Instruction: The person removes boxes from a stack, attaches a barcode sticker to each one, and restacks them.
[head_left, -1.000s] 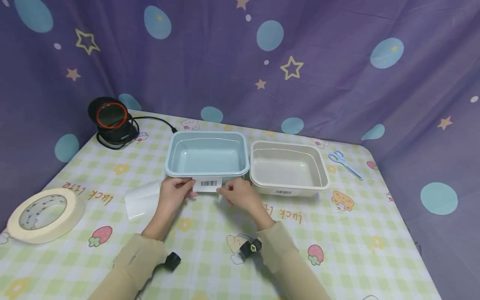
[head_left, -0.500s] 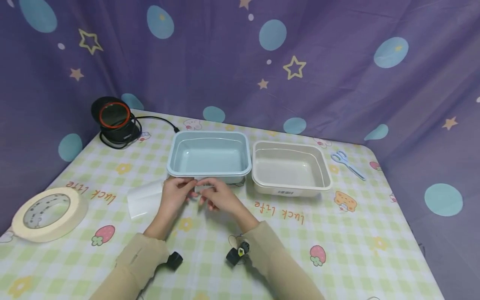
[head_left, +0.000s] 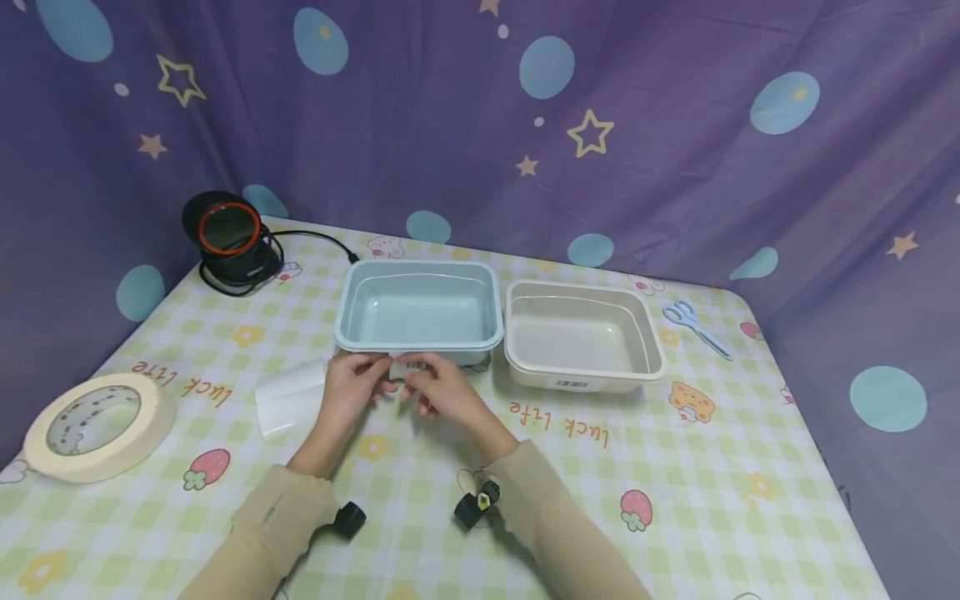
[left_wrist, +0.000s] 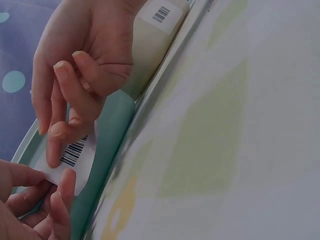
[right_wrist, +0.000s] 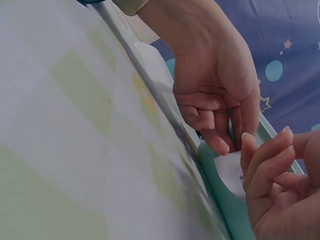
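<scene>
A white barcode label [left_wrist: 86, 172] lies against the front wall of a light blue plastic bin [head_left: 472, 357]. My left hand [head_left: 347, 390] pinches the label's left corner between thumb and fingers, just under the bin's rim. Over the label's face reaches my right hand [head_left: 447, 397], one fingertip touching the paper beside the barcode. Its other fingers hang loosely bent below, as the left wrist view shows. The two hands' fingertips are close together, and the right hand covers part of the label in the head view.
Right of the blue bin stands a beige bin [head_left: 525, 379] with its own barcode label. Light blue scissors [head_left: 709, 341] lie beyond it. At left are a masking tape roll [head_left: 156, 421], a glossy white sheet [head_left: 287, 404] and a black corded device [head_left: 243, 265] with a red ring.
My right hand has moved left from the label's right end across its face, then stayed nearly in place with its fingers slightly shifted. The left hand keeps its pinch.
</scene>
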